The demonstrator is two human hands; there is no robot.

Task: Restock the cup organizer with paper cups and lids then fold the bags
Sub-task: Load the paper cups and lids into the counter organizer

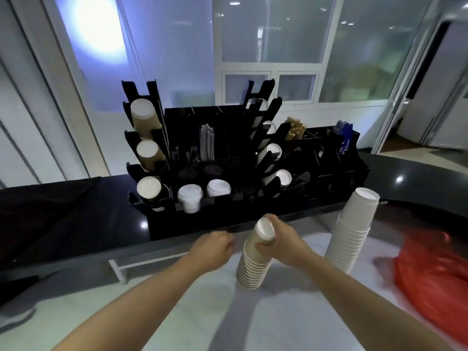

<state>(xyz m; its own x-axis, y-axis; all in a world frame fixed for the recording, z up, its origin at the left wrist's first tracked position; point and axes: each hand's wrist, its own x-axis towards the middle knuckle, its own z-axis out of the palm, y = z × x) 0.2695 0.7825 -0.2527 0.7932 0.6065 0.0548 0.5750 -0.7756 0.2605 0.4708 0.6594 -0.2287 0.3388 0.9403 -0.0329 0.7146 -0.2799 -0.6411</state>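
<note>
A stack of brown paper cups [252, 266] stands upside down on the light counter in front of me, and my right hand [285, 240] grips its upper end. My left hand [215, 245] is a closed fist just left of the stack, holding nothing I can see. The black cup organizer [220, 219] stands behind on the dark counter, with brown cups [144, 120] in its left slots, white lids [190, 196] in the front wells and white cups [273, 150] in the right slots. A taller stack of white cups [354, 224] stands to the right.
A red plastic bag [435, 279] lies at the right edge of the counter. A second black organizer [326, 160] with stirrers and sachets sits right of the first. A black cloth [50, 198] covers the dark counter at the left. Glass walls stand behind.
</note>
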